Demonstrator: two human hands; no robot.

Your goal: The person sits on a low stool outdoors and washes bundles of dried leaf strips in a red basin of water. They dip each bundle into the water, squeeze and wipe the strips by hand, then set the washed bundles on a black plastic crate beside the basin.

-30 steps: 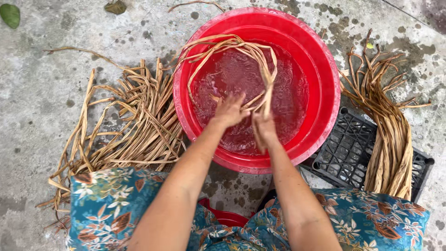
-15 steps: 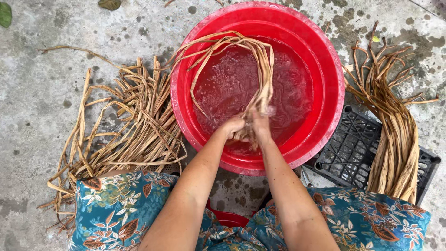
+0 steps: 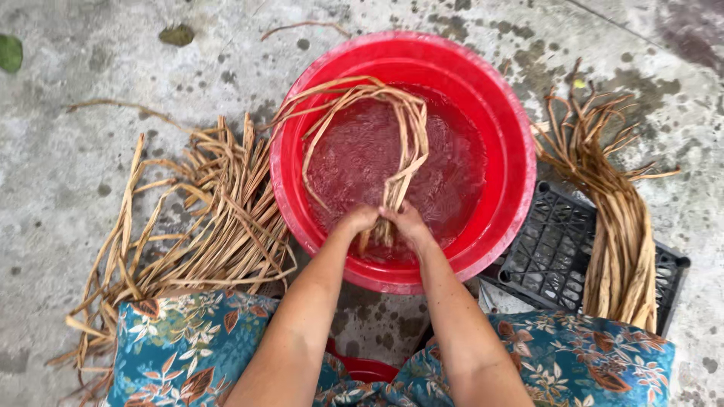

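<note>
Water fills the round red plastic basin (image 3: pixel 513 151) that stands on the stained concrete floor (image 3: pixel 68 196), and this basin is the landmark for everything else. At its near rim, the left hand (image 3: pixel 356 221) and the right hand (image 3: pixel 408 221) are pressed close together, both closed around the gathered ends of a bundle of long tan dried plant strips (image 3: pixel 411 128). From the hands the strips loop up across the water and spill over the basin's far left rim. Whether the fingertips are under the water I cannot tell.

Left of the basin lies a loose spread heap of the same dried strips (image 3: pixel 204 226), touching the basin's outer wall. Right of the basin, a tighter sheaf of darker strips (image 3: pixel 618 226) rests over a black plastic lattice crate (image 3: pixel 550 256). Knees in blue floral-print fabric (image 3: pixel 181 347) sit just in front of the basin.

Judging from the grip, the step in hand looks like soaking or rinsing the held bundle. A following move would call for keeping the ends gathered firmly so that the wet strips do not slip apart.
</note>
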